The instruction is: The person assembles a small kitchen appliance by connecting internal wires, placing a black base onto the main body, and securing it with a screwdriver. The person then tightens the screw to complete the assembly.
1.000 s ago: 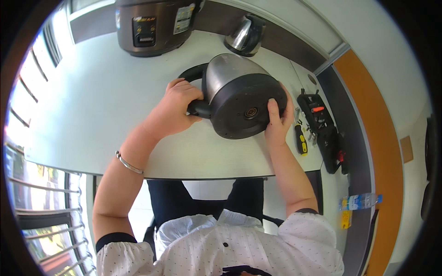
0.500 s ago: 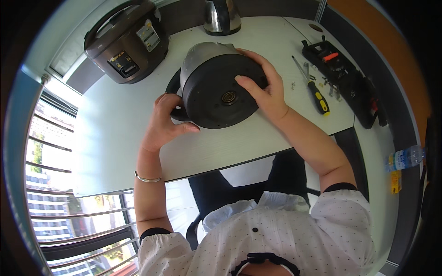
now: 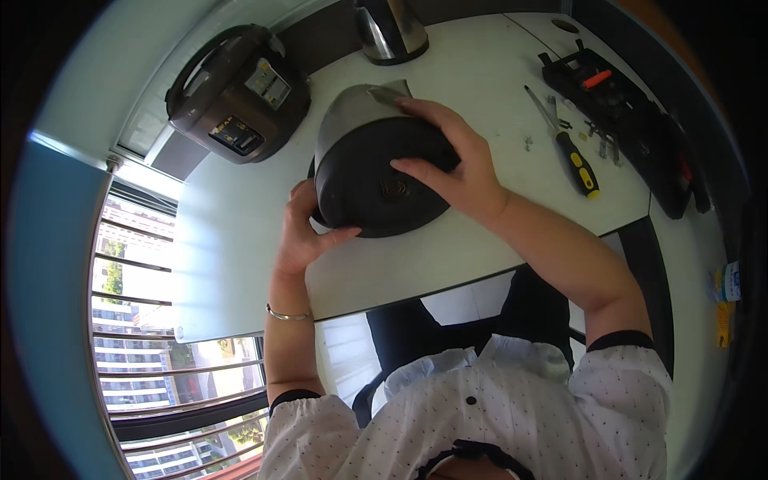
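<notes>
A silver metal kettle with a round black base is held tilted between both hands over the white rectangular table, its underside turned toward the wearer; whether the table is touched cannot be told. By the left hand, half closed, the handle side is gripped, with fingers curled behind and thumb stretched along the lower rim. By the right hand, spread wide, the far side is clasped, fingers over the metal, thumb across the base. The weight is probably best shared evenly, with the right thumb placed clear of the central connector. Any turning is best done slowly, away from the black-and-yellow screwdriver and small metal parts lying right of the right hand.
</notes>
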The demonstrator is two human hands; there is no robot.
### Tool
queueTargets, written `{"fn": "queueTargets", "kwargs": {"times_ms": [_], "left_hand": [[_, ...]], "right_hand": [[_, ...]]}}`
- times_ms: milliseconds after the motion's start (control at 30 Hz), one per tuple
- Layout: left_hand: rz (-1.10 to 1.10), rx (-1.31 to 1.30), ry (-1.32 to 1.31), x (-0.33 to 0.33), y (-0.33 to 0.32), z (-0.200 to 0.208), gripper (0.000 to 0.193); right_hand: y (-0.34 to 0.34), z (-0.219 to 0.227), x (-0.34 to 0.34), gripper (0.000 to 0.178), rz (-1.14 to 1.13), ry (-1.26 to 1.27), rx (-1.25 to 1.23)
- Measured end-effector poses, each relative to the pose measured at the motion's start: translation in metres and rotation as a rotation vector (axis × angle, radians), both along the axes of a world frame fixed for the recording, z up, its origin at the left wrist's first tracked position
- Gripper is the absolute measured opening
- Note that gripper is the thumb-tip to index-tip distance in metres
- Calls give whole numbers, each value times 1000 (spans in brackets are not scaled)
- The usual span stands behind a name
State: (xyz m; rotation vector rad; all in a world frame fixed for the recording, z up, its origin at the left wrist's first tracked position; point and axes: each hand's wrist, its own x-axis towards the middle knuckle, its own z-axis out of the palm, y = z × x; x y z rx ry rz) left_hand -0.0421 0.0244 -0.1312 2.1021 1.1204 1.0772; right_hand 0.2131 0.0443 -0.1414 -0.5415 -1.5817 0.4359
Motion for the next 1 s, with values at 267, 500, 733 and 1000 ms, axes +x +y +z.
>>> {"fn": "queueTargets", "kwargs": {"times_ms": [267, 500, 733, 1000], "left_hand": [[-44, -154, -36, -10, 4, -5, 57], [-79, -289, -275, -14, 5, -11, 68], [-154, -369, -386, -14, 5, -10, 66], [-48, -241, -341, -10, 0, -17, 59]], "right_hand": [[-1, -3, -5, 60, -95, -6, 68], [-4, -1, 3, 72, 81, -44, -13], [3, -3, 5, 75, 140, 10, -54], [11, -9, 3, 62, -129, -49, 126]]}}
